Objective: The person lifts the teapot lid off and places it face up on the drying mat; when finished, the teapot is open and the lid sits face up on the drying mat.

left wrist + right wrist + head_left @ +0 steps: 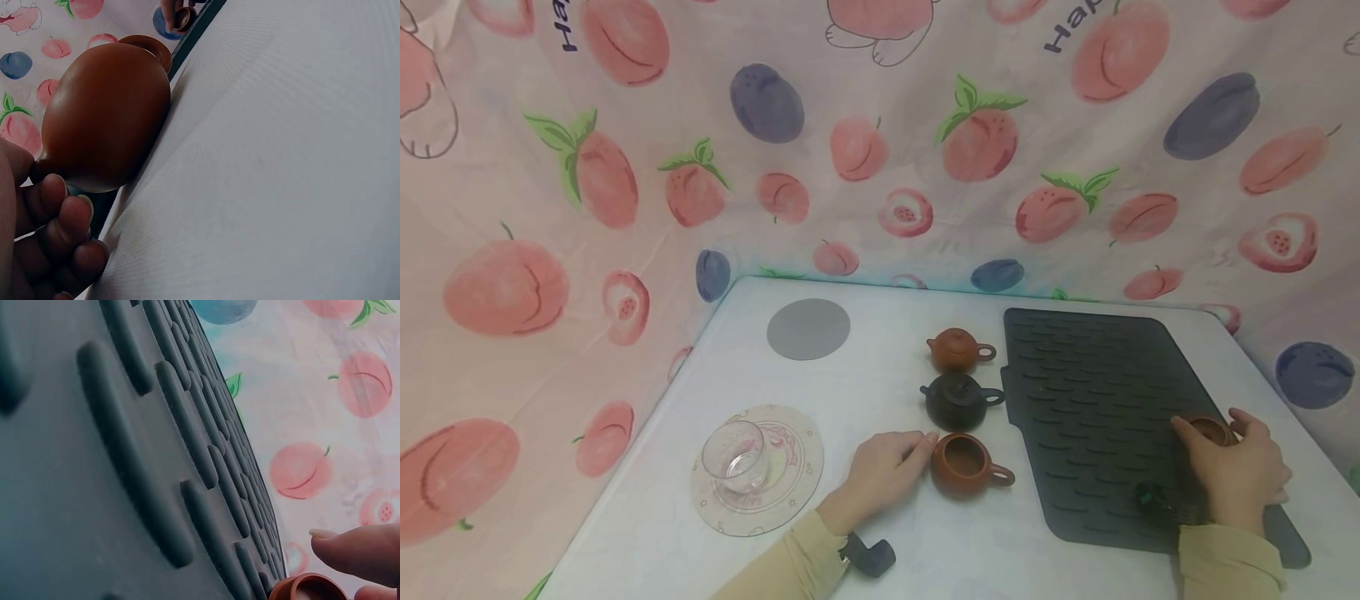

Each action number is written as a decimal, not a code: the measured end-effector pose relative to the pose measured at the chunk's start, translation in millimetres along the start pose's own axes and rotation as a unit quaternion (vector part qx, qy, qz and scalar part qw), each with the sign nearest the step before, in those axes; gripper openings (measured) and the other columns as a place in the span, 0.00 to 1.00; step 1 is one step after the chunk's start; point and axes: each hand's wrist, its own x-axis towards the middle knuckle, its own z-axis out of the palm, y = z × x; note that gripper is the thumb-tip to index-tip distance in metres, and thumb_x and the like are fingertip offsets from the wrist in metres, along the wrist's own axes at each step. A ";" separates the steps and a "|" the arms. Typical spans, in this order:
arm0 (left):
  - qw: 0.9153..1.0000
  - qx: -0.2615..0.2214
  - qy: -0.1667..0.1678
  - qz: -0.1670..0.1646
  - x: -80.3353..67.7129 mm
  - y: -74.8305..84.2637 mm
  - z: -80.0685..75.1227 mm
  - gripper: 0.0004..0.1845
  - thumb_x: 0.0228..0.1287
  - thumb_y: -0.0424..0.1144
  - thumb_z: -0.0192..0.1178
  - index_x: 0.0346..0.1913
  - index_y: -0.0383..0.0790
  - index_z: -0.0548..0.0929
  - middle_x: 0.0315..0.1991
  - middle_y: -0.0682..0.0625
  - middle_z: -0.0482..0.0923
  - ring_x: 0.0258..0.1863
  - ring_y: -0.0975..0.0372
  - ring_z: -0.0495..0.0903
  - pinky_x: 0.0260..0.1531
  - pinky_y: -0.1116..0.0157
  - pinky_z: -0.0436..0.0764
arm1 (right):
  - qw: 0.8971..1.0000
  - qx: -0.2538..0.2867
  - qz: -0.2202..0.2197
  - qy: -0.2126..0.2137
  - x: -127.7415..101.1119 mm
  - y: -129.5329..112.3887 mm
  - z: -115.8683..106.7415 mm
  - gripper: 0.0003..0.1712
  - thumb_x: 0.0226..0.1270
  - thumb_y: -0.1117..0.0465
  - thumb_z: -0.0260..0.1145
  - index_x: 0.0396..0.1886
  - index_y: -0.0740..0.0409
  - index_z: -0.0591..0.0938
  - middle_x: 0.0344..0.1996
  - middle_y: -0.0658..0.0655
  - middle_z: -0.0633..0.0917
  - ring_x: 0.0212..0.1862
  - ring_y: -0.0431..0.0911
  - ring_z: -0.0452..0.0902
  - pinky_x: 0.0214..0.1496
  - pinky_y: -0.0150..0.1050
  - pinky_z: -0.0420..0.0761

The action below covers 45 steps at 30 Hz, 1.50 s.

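My left hand (pixel 887 471) pinches the spout of a lidless reddish-brown teapot (pixel 964 471) between thumb and forefinger; in the left wrist view its other fingers (pixel 75 215) curl below the spout. On the ridged black mat (pixel 1097 417), my right hand (pixel 1236 467) is spread around a small round hollow brown piece (pixel 306 587), either a cup or an upturned lid. In the right wrist view the thumb (pixel 356 553) is straight and a little apart from it. My hand partly covers this piece in the head view.
Behind the lidless pot stand a black lidded teapot (pixel 957 402) and a brown lidded teapot (pixel 957 350). At left, a clear glass cup (pixel 737 454) sits on a round patterned coaster (pixel 801 475). A grey disc (pixel 808 329) lies farther back. Fruit-print cloth (pixel 865 100) hangs behind the table.
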 end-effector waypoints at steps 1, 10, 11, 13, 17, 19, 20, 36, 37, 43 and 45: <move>1.000 0.000 0.000 -0.001 0.0 0.0 0.0 0.27 0.81 0.61 0.41 0.22 0.55 0.72 0.17 0.62 0.66 0.22 0.67 0.69 0.27 0.66 0.68 | 1.000 0.002 0.000 0.000 -0.2 -0.2 0.0 0.53 0.67 0.41 0.67 0.81 0.61 0.54 0.77 0.70 0.57 0.74 0.76 0.43 0.68 0.74 0.37; 1.000 0.001 -0.001 -0.001 0.3 0.1 -0.1 0.27 0.81 0.61 0.41 0.22 0.56 0.72 0.18 0.62 0.67 0.22 0.67 0.69 0.27 0.67 0.68 | 1.000 0.005 -0.006 0.004 -1.9 -2.3 -1.6 0.52 0.67 0.42 0.68 0.81 0.61 0.55 0.78 0.69 0.58 0.74 0.75 0.43 0.68 0.75 0.37; 1.000 0.002 -0.001 0.000 0.2 0.1 -0.2 0.27 0.81 0.61 0.41 0.22 0.56 0.72 0.18 0.62 0.67 0.22 0.67 0.69 0.27 0.67 0.68 | 1.000 0.006 -0.006 0.004 -1.9 -2.5 -1.8 0.52 0.67 0.42 0.68 0.81 0.60 0.55 0.78 0.69 0.58 0.75 0.75 0.43 0.68 0.75 0.37; 1.000 0.003 0.000 0.001 0.1 0.4 -0.3 0.27 0.82 0.60 0.41 0.22 0.56 0.72 0.18 0.62 0.67 0.23 0.67 0.69 0.27 0.66 0.68 | 1.000 0.008 -0.007 0.004 -1.8 -3.0 -2.0 0.52 0.67 0.42 0.68 0.81 0.60 0.55 0.78 0.69 0.58 0.75 0.75 0.43 0.68 0.76 0.36; 1.000 0.004 0.003 0.005 0.1 0.7 -0.4 0.27 0.82 0.60 0.41 0.22 0.55 0.72 0.18 0.62 0.67 0.23 0.67 0.69 0.27 0.66 0.68 | 1.000 0.008 -0.009 0.003 -2.1 -4.0 -1.8 0.52 0.67 0.43 0.68 0.81 0.60 0.55 0.78 0.69 0.58 0.75 0.75 0.43 0.68 0.75 0.35; 1.000 0.003 0.003 0.006 -0.2 0.6 -0.4 0.27 0.82 0.60 0.41 0.22 0.55 0.72 0.18 0.62 0.67 0.23 0.67 0.69 0.27 0.66 0.68 | 1.000 0.008 -0.010 0.004 -2.4 -4.0 -1.4 0.52 0.67 0.43 0.68 0.81 0.61 0.55 0.78 0.69 0.58 0.75 0.75 0.43 0.68 0.75 0.35; 1.000 0.003 0.003 0.006 -0.1 0.5 -0.4 0.27 0.82 0.60 0.41 0.22 0.55 0.72 0.18 0.62 0.67 0.23 0.67 0.69 0.27 0.66 0.68 | 1.000 0.008 -0.011 0.005 -2.7 -4.0 -1.3 0.52 0.67 0.43 0.68 0.81 0.61 0.55 0.78 0.69 0.58 0.75 0.75 0.43 0.69 0.75 0.35; 1.000 0.000 0.002 0.007 0.1 0.8 -0.8 0.27 0.82 0.60 0.41 0.22 0.55 0.72 0.17 0.62 0.66 0.22 0.67 0.68 0.26 0.67 0.67 | 1.000 0.008 -0.022 0.005 -3.8 -6.7 -1.8 0.52 0.68 0.43 0.68 0.80 0.61 0.56 0.77 0.70 0.58 0.74 0.76 0.44 0.69 0.75 0.37; 1.000 0.000 0.001 0.007 0.1 1.0 -0.9 0.27 0.82 0.60 0.41 0.22 0.55 0.72 0.17 0.62 0.66 0.22 0.67 0.68 0.26 0.66 0.67 | 1.000 0.008 -0.023 0.004 -3.8 -6.8 -1.7 0.52 0.68 0.43 0.68 0.80 0.61 0.56 0.77 0.70 0.58 0.75 0.76 0.44 0.69 0.75 0.36; 1.000 -0.001 0.001 0.005 0.0 1.0 -1.0 0.27 0.82 0.60 0.41 0.22 0.54 0.72 0.17 0.61 0.66 0.22 0.67 0.68 0.26 0.66 0.67 | 0.999 0.010 -0.030 0.001 -5.1 -9.0 -1.2 0.51 0.68 0.43 0.68 0.80 0.63 0.56 0.77 0.71 0.58 0.75 0.75 0.44 0.69 0.76 0.35; 1.000 -0.001 0.001 0.004 0.0 0.7 -0.7 0.27 0.82 0.60 0.41 0.22 0.55 0.72 0.17 0.61 0.66 0.22 0.67 0.68 0.26 0.66 0.67 | 0.999 0.010 -0.034 0.002 -6.1 -9.9 -1.1 0.51 0.69 0.44 0.68 0.80 0.63 0.57 0.77 0.71 0.58 0.75 0.75 0.44 0.68 0.76 0.35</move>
